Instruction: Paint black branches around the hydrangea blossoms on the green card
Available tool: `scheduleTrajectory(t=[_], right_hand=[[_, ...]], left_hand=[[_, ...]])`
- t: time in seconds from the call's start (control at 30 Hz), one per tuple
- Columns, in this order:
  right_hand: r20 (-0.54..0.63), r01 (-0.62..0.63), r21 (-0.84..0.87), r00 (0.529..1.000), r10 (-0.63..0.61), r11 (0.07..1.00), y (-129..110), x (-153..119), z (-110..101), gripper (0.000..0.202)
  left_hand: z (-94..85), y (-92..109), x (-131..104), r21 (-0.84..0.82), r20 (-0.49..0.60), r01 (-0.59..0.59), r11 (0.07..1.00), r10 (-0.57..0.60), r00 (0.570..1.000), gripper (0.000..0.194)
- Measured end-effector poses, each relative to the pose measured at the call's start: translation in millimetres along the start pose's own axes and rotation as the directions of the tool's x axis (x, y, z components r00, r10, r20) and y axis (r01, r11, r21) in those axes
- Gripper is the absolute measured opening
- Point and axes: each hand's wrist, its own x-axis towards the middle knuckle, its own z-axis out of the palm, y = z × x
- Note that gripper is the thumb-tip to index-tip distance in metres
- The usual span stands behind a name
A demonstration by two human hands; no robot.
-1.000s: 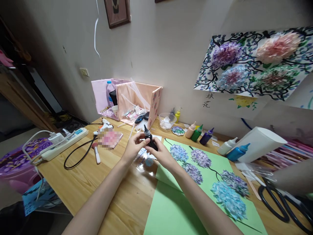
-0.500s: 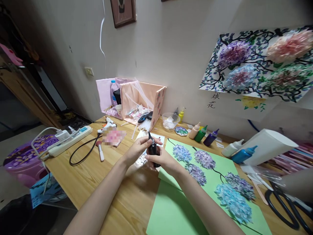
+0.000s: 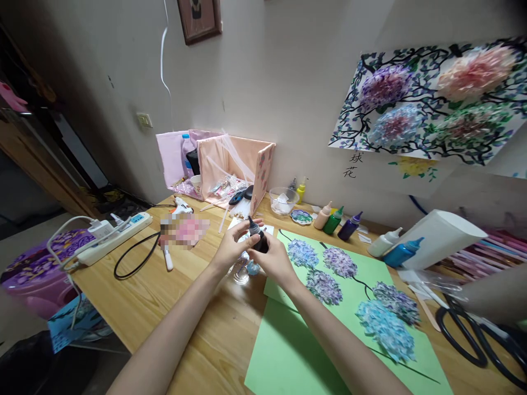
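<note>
A black squeeze bottle of paint (image 3: pixel 261 245) with a pointed nozzle stands nearly upright between my hands, above the table. My right hand (image 3: pixel 276 258) is wrapped around its body. With closed fingers, my left hand (image 3: pixel 231 248) grips the bottle near the base of its nozzle. Below the hands are a clear plastic piece (image 3: pixel 241 274) and a small light-blue item (image 3: pixel 252 267), both partly hidden. Just right of my right hand lies green paper (image 3: pixel 284 340) bearing blue and purple textured flowers (image 3: pixel 302 253) and dark painted stems.
Paint bottles (image 3: pixel 332 220) line the back beside a clear bowl (image 3: pixel 284 202) and a pink fabric box (image 3: pixel 263 175). On the left are a power strip (image 3: pixel 135 222), a glue gun (image 3: pixel 181 206) and a white-handled brush (image 3: pixel 168 259). Black-handled scissors (image 3: pixel 459 334) lie at right.
The bottle has come down slightly and sits deeper in my right hand. More of the clear piece and the light-blue item shows beneath. The whole view has shifted a little.
</note>
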Motion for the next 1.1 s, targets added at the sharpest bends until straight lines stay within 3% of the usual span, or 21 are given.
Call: scheduleTrajectory(t=[0.17, 0.47, 0.67, 0.77, 1.1], right_hand=[[0.042, 0.03, 0.096, 0.999, -0.034, 0.995, 1.5, 3.3, -5.0, 0.023], [0.045, -0.056, 0.088, 0.998, 0.052, 0.995, -1.6, 3.2, -5.3, 0.007], [0.037, -0.05, 0.074, 0.998, 0.048, 0.996, 2.1, 5.9, -2.8, 0.017], [0.091, -0.095, 0.061, 0.992, 0.09, 0.994, 4.7, 7.6, -2.1, 0.017], [0.148, -0.136, 0.09, 0.981, 0.122, 0.987, 6.6, 5.6, -4.5, 0.016]], left_hand=[[2.0, -0.8, -0.6, -0.027, 0.113, 0.073, 0.997, -0.069, 0.991, 0.057], [2.7, -4.7, -3.5, -0.049, 0.139, 0.062, 0.997, -0.055, 0.989, 0.047], [3.9, -3.4, -2.3, -0.054, 0.043, 0.024, 0.998, -0.022, 0.999, 0.043], [3.8, -2.2, -2.3, -0.04, -0.003, 0.002, 0.999, -0.002, 1.0, 0.039], [2.8, -2.7, -3.2, -0.095, 0.016, 0.054, 0.994, -0.053, 0.998, 0.042]])
